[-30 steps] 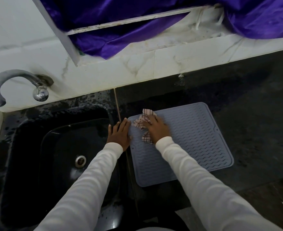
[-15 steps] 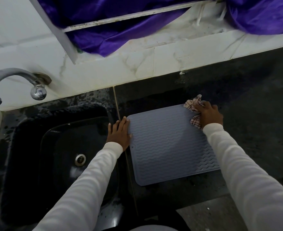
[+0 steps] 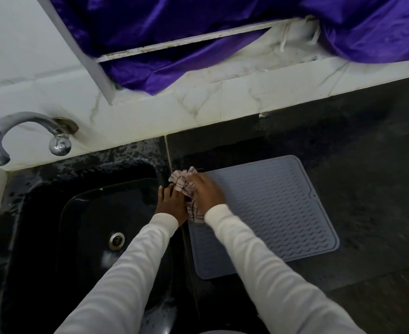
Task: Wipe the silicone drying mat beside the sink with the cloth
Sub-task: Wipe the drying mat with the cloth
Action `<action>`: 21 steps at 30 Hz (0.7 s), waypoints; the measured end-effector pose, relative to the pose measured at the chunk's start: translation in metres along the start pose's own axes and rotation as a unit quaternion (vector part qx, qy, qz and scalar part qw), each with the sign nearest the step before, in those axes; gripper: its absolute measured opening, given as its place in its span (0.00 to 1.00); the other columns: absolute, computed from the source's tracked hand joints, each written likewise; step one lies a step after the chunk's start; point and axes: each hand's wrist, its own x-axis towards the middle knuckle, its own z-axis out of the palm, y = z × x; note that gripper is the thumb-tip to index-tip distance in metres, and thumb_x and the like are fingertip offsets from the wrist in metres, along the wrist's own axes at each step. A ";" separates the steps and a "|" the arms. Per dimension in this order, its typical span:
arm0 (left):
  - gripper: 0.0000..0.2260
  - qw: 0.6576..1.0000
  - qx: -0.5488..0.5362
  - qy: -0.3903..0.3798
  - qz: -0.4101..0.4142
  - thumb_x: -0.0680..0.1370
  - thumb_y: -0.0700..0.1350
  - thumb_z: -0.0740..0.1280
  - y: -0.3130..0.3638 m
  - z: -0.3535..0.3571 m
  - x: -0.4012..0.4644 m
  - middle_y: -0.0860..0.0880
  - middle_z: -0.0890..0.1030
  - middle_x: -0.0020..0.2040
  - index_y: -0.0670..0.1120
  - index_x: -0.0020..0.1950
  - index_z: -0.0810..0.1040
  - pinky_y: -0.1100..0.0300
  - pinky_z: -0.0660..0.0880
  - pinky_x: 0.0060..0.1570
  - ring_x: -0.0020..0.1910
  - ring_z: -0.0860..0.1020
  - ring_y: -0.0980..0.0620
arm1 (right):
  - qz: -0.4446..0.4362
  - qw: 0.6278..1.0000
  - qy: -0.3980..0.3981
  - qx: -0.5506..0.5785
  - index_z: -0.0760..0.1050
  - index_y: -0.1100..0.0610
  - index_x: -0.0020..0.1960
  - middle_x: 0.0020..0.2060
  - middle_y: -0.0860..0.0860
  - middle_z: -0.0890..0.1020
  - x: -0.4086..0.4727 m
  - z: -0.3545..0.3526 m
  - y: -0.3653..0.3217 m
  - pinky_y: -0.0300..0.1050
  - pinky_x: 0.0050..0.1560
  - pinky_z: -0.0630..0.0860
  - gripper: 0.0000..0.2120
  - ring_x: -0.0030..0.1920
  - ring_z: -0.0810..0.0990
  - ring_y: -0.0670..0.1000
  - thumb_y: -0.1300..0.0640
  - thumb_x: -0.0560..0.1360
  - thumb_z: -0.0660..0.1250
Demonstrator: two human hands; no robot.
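Slippage is the first thing we would watch for: our left hand [image 3: 171, 206] lies flat, fingers straight and close together, at the near-left edge of the silicone drying mat [image 3: 271, 213], just beside our right hand [image 3: 206, 191]. It seems to be pinning the mat to the dark desk [image 3: 367, 165]. If that pressure eased during a stroke, we judge the mat could slide or buckle, since silicone drags under a damp rag.

Our right hand has its fingers curled over the bunched checked cloth [image 3: 183, 180], pressing it onto the mat's far-left corner. Part of the cloth sticks out beyond the fingertips and another part trails under the wrist. The bundle sits right at the mat's edge, touching our left hand, so a stroke further left would run off the mat toward the sink [image 3: 42, 213]. The trailing end could also snag against our left hand. The ridges to the right of our right hand may trap moisture if strokes only skim their tops.

As for containers, the black sink, just left of our left hand, holds no dishes that we can see, only its drain [image 3: 116, 239] and a wet sheen. The tap [image 3: 18, 131] hangs beyond it, with no water running.
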 end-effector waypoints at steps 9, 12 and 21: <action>0.30 0.999 -0.027 0.019 0.001 0.81 0.55 0.55 -0.001 0.000 -0.002 0.51 0.49 0.80 0.50 0.80 0.48 0.42 0.42 0.75 0.77 0.51 0.45 | 0.020 0.980 -0.024 -0.195 0.64 0.51 0.73 0.71 0.52 0.66 0.010 -0.002 0.046 0.54 0.51 0.78 0.28 0.58 0.77 0.59 0.51 0.75 0.67; 0.30 0.999 -0.034 0.009 0.003 0.81 0.54 0.55 -0.002 0.001 -0.001 0.52 0.46 0.80 0.51 0.80 0.45 0.41 0.42 0.75 0.78 0.49 0.45 | 0.049 0.978 -0.005 -0.204 0.68 0.52 0.71 0.70 0.53 0.69 0.007 -0.029 0.076 0.55 0.49 0.78 0.25 0.56 0.78 0.60 0.53 0.75 0.67; 0.30 0.999 -0.030 0.019 0.003 0.82 0.55 0.54 -0.003 0.005 -0.002 0.52 0.46 0.80 0.51 0.80 0.45 0.41 0.42 0.75 0.78 0.49 0.45 | 0.167 0.963 0.092 -0.190 0.73 0.52 0.66 0.65 0.54 0.74 -0.014 -0.125 0.188 0.55 0.49 0.78 0.22 0.52 0.80 0.64 0.51 0.73 0.68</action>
